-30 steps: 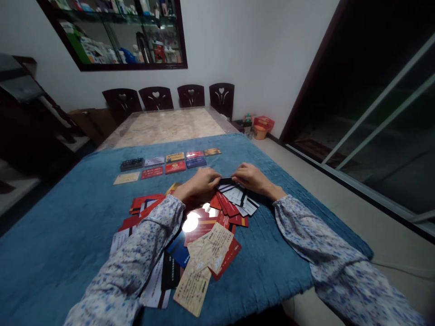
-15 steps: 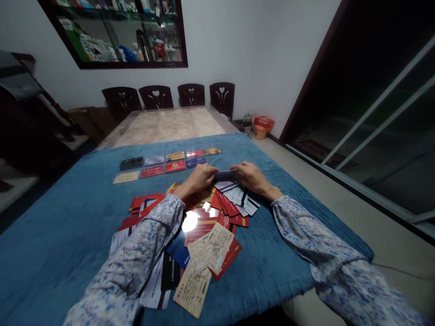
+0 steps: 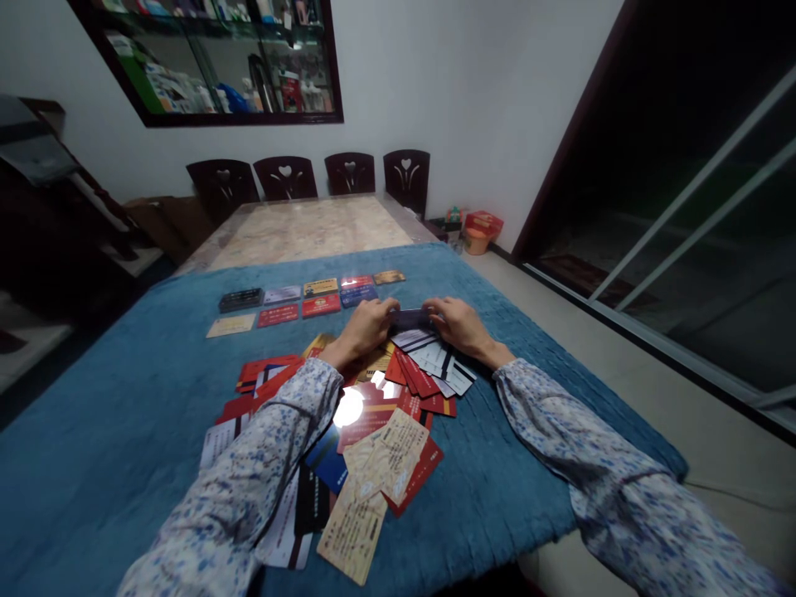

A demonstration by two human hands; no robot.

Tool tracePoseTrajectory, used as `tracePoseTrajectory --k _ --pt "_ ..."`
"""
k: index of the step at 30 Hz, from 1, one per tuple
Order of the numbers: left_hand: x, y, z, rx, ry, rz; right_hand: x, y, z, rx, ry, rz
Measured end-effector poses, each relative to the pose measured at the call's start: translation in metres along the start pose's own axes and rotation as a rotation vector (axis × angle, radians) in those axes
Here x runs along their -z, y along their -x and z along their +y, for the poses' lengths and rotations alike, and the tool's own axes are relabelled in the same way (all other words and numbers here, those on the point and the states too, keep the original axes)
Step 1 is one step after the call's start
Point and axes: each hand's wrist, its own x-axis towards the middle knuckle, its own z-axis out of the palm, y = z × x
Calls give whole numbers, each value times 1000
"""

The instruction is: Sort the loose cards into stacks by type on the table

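A dark blue card (image 3: 411, 318) is held up between both hands above a spread of cards. My left hand (image 3: 364, 328) pinches its left end and my right hand (image 3: 457, 325) grips its right end. Under the hands lies a messy pile of cards (image 3: 366, 419), red, white, beige and blue, on a blue cloth (image 3: 124, 431). Farther back, two neat rows of cards (image 3: 304, 300) lie side by side on the cloth.
Beyond the cloth the marble tabletop (image 3: 304, 228) is bare, with several dark chairs (image 3: 348, 176) at its far end. A wall cabinet (image 3: 217, 58) hangs above. Red containers (image 3: 480, 232) sit on the floor by a glass sliding door (image 3: 696, 215) on the right.
Both hands have lifted slightly and drawn together; a dark blue card that was low among the fanned cards is now raised between them.
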Motion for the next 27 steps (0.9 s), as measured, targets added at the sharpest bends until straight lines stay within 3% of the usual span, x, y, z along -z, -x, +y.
tracePoseTrajectory --k 19,27 --pt "-1 -2 11 120 -161 -174 -2 -10 -1 8 51 -123" --pt "-2 -1 9 130 -91 -140 -8 -12 2 21 27 -98"
